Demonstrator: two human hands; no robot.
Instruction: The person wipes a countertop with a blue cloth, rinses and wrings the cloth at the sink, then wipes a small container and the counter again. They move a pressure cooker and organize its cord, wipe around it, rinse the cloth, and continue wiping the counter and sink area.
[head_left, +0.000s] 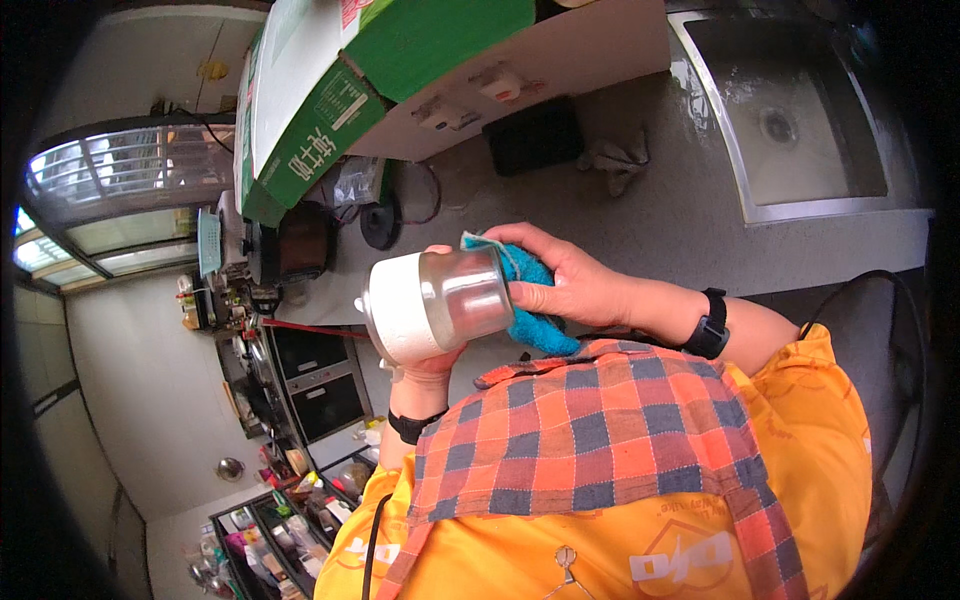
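A clear glass or plastic jar (469, 292) with a wide white band (405, 306) is held on its side in front of my chest. My left hand (433, 361) grips the banded end from beneath and behind, most of its fingers hidden by the jar. A blue cloth (534, 270) is bunched in my right hand (566, 281), which presses it against the jar's other end, thumb on the rim. Part of the cloth hangs down below that hand.
A grey counter (697, 255) runs ahead, with a sink (802, 150) at the right. On it lie a black tray-like object (534, 136) and a crumpled cloth (616, 159). A large green and white carton (322, 127) stands ahead left, near a dark appliance (300, 238).
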